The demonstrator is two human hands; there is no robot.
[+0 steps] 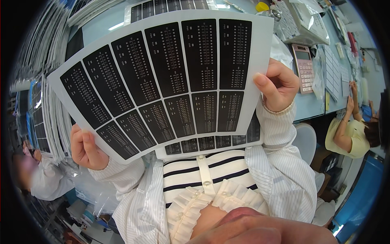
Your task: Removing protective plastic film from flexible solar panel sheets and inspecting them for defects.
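A large white sheet (164, 59) printed with rows of black panels is held up in front of me, slightly bowed. Small pale squares and marks dot each panel. My left hand (87, 149) is closed on the sheet's lower left edge, thumb against fingers. On the right edge, my right hand (278, 85) pinches the sheet between thumb and curled fingers. Beneath it, close to my body, lie more sheets (209, 150) of the same black-panelled kind, mostly covered. Another printed sheet (170, 7) rests on the table beyond, partly hidden by the raised one.
Tall stacks of sheets (46, 44) crowd the left side. On the right of the blue-green table (298, 113) are a pink calculator (302, 67), clear plastic bags and a white box (302, 24). A person in yellow (345, 136) sits at right; another in white (50, 181) at left.
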